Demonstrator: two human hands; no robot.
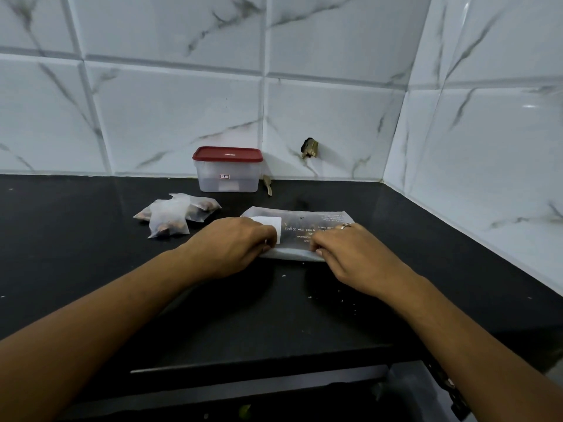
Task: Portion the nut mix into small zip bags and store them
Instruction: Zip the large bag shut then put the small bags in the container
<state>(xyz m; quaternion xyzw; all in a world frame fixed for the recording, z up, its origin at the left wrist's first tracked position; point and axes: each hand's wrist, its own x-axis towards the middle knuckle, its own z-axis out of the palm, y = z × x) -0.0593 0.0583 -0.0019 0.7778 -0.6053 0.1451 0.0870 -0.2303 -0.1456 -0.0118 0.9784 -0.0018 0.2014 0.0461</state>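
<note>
Head view. A printed zip bag [304, 226] lay flat on the black countertop [91, 254], its long edges running left to right and its print upside down to the viewer. The left hand [231, 245] pinched the bag's near edge at the left end, just below a white label [269, 223], with fingers curled onto the plastic. The right hand [350, 254], wearing a ring [346, 226], pinched the same near edge towards the right end, its fingers likewise curled. The bag thus extended away from both hands, towards the tiled wall [182, 102]. A cluster of small filled bags [173, 214], overlapping one another, rested left of the printed bag and beyond the left hand, apart from it. A clear container [228, 170] with a red lid stood closed against the wall, behind the cluster.
</note>
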